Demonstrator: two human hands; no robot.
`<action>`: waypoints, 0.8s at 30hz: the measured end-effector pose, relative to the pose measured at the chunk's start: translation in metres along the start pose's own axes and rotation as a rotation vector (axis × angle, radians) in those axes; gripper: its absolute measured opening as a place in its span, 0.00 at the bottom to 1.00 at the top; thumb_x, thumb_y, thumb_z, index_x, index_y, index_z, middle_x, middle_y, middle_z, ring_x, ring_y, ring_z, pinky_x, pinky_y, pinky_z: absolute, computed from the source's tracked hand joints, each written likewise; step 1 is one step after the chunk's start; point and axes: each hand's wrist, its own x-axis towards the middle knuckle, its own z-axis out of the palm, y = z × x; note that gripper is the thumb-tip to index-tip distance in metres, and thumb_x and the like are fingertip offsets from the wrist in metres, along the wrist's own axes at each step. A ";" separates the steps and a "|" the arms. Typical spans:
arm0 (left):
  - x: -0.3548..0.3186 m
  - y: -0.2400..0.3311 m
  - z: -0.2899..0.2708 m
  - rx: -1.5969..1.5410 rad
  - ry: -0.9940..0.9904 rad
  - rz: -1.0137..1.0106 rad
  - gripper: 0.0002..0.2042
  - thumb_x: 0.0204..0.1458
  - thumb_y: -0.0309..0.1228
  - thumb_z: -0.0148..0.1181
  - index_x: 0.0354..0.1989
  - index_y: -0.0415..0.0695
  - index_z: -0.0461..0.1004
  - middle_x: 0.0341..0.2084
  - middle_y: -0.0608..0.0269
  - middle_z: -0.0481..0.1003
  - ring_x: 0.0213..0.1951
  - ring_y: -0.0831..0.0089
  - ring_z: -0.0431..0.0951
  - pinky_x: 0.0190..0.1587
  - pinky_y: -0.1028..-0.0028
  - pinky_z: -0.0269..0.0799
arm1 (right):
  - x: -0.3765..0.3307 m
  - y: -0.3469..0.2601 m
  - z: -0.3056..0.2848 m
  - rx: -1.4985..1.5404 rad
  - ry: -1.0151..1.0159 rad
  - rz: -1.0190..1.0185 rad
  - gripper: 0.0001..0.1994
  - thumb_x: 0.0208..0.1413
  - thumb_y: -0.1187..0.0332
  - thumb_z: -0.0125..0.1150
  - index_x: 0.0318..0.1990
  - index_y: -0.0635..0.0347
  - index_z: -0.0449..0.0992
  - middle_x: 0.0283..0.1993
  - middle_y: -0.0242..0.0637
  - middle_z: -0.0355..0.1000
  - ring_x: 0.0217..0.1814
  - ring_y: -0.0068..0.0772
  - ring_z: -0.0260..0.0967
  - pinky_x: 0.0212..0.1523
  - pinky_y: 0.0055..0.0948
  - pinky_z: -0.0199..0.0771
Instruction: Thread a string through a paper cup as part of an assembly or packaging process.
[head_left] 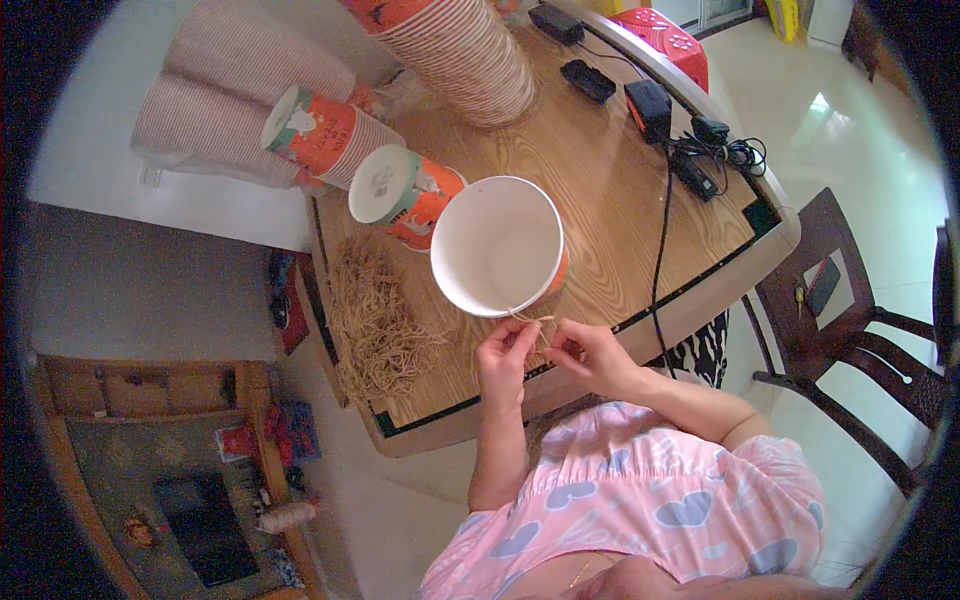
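An open paper bucket (pixel 480 235), white inside and orange outside, stands at the table's front with its mouth facing me. A thin tan cord (pixel 519 317) runs from its near rim into my fingers. My left hand (pixel 503 352) pinches the cord just below the rim. My right hand (pixel 592 357), beside it, is closed with thumb and forefinger on the same cord. Whether the cord is knotted there is too small to tell. Left of the bucket lies a tangled heap of cut tan cords (pixel 375 325).
Upturned orange-and-green buckets (pixel 420 200) lie behind left, near a tall nested stack (pixel 450 60) and wrapped stacks (pixel 215 125). Black adapters (pixel 690 170) with cables sit on the wooden table's (pixel 600 225) right; one cable hangs over the front edge. A dark chair (pixel 830 270) stands right.
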 end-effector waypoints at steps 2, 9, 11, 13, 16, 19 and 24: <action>0.001 -0.002 0.000 -0.084 0.000 -0.013 0.01 0.45 0.22 0.60 0.26 0.39 0.74 0.20 0.69 0.71 0.21 0.83 0.67 0.25 0.84 0.61 | 0.000 -0.002 -0.001 -0.019 0.005 -0.033 0.06 0.50 0.74 0.57 0.27 0.65 0.66 0.20 0.34 0.65 0.22 0.18 0.60 0.23 0.22 0.63; 0.010 -0.009 -0.005 -0.452 -0.049 -0.142 0.02 0.46 0.21 0.55 0.28 0.40 0.73 0.20 0.66 0.71 0.19 0.79 0.66 0.24 0.79 0.62 | 0.000 -0.014 -0.006 -0.018 -0.059 -0.054 0.05 0.48 0.76 0.56 0.26 0.65 0.66 0.20 0.36 0.66 0.23 0.21 0.61 0.24 0.23 0.63; 0.017 -0.010 -0.012 -0.478 0.034 -0.221 0.02 0.46 0.21 0.54 0.29 0.41 0.73 0.20 0.66 0.71 0.18 0.79 0.66 0.23 0.78 0.61 | -0.004 -0.018 -0.006 -0.006 -0.087 -0.071 0.04 0.48 0.76 0.56 0.26 0.64 0.67 0.20 0.36 0.66 0.23 0.21 0.61 0.24 0.23 0.63; 0.022 -0.008 -0.013 -0.510 0.008 -0.178 0.02 0.46 0.22 0.54 0.29 0.41 0.72 0.20 0.66 0.71 0.18 0.79 0.65 0.22 0.78 0.61 | -0.008 -0.023 -0.004 0.048 -0.140 -0.061 0.03 0.46 0.75 0.55 0.27 0.62 0.66 0.22 0.41 0.66 0.23 0.35 0.66 0.26 0.31 0.66; 0.022 0.002 -0.010 -0.514 -0.028 -0.127 0.03 0.46 0.23 0.55 0.30 0.40 0.72 0.21 0.66 0.71 0.18 0.79 0.64 0.22 0.78 0.59 | -0.011 -0.032 -0.007 -0.003 -0.201 -0.023 0.02 0.46 0.76 0.54 0.27 0.62 0.67 0.22 0.41 0.66 0.24 0.33 0.67 0.27 0.30 0.67; 0.023 0.000 -0.012 -0.479 -0.003 -0.090 0.07 0.47 0.28 0.53 0.31 0.37 0.71 0.23 0.64 0.71 0.20 0.77 0.65 0.25 0.76 0.62 | -0.011 -0.032 -0.009 0.029 -0.175 -0.032 0.03 0.46 0.75 0.54 0.28 0.62 0.67 0.23 0.41 0.67 0.25 0.34 0.67 0.27 0.30 0.67; 0.029 -0.002 -0.021 -0.524 -0.031 -0.132 0.06 0.47 0.26 0.54 0.33 0.37 0.71 0.23 0.63 0.72 0.21 0.76 0.67 0.25 0.75 0.64 | -0.010 -0.029 -0.013 0.007 -0.180 -0.051 0.04 0.47 0.74 0.56 0.29 0.62 0.67 0.23 0.41 0.67 0.25 0.34 0.68 0.28 0.30 0.67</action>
